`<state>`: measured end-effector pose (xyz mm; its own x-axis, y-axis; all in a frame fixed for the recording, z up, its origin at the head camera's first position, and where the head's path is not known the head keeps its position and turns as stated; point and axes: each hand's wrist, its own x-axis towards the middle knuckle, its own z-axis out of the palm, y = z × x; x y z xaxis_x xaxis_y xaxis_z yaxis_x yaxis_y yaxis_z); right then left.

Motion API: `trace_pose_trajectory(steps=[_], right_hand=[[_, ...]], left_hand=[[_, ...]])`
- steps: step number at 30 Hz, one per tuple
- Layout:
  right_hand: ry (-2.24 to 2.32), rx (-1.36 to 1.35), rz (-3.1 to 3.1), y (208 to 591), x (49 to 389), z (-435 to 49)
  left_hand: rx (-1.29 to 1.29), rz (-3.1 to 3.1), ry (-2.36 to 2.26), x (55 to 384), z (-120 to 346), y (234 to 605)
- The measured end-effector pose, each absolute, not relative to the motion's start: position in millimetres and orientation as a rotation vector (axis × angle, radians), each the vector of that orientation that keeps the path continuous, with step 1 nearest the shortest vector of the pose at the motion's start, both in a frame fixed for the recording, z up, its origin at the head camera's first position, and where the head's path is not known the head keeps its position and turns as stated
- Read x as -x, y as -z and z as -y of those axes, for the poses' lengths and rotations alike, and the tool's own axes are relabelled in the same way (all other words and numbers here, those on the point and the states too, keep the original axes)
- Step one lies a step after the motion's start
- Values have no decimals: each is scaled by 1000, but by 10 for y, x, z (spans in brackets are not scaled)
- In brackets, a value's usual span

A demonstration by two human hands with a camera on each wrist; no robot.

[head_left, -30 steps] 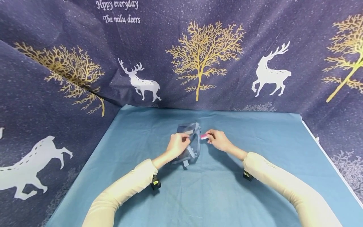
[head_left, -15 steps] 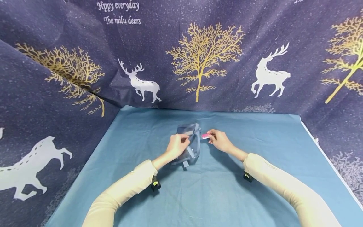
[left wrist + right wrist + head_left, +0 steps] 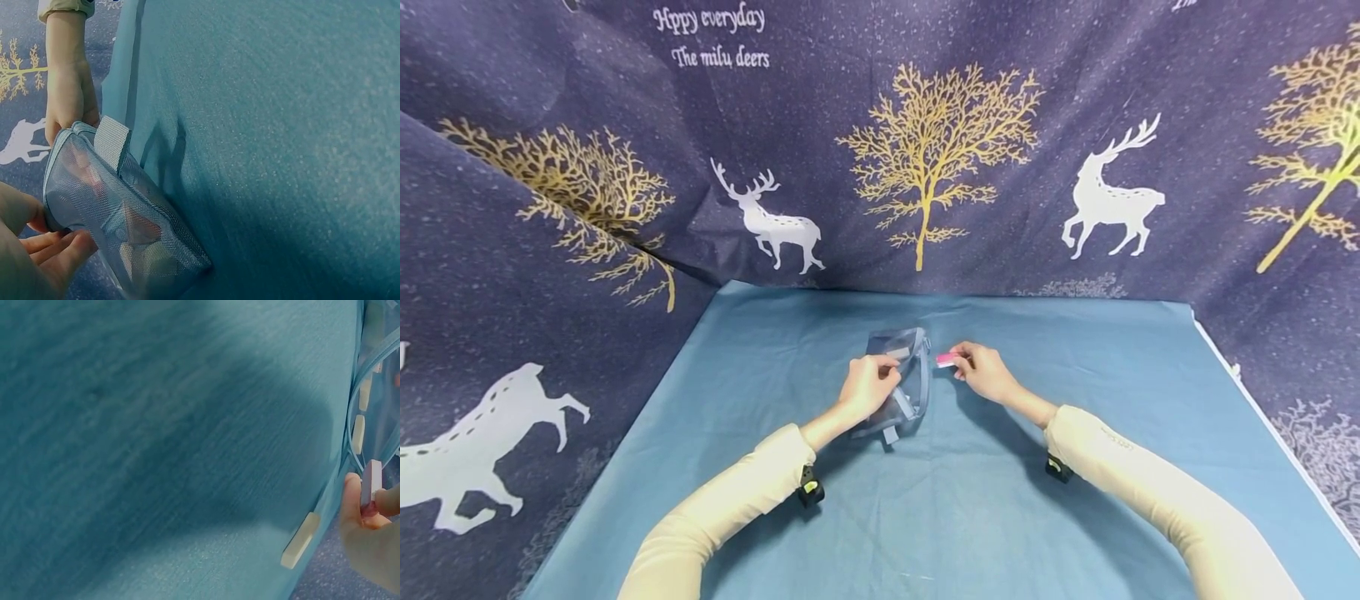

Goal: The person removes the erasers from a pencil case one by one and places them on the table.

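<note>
I have both hands in front of me over the worktop, with the blue mesh pouch set left of centre, its mouth facing right. My left hand has its thumb and fingers closed in a pinch on the pouch near the mouth. My right hand is nearly closed too, pinching a pink-and-white block by its right end, so the left end sticks out. The block sits in the air just right of the zipped rim, apart from it in the head view.

I judge this to be a pass through the mouth (whether in or out, I can't tell). Either way, the left pinch ought to be firm, because soft mesh could fold and narrow the gap. I'd line the block's free end up with the middle of the gap, clear of the zip on the near and far sides, and hold it lightly by the end so my fingertips don't snag the rim. Coloured pieces show through the mesh, so pushing hard could jam one against another.
</note>
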<state>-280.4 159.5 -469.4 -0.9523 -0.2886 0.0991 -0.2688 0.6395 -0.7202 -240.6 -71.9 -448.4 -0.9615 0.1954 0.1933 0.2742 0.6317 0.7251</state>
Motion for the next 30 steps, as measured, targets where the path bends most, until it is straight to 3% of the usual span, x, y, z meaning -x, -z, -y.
trace_pose_trajectory(steps=[30], right_hand=[[1135,497,-2933,4705,2846,-1794]], left_hand=[[389,2787,1201,2403,697,4491]])
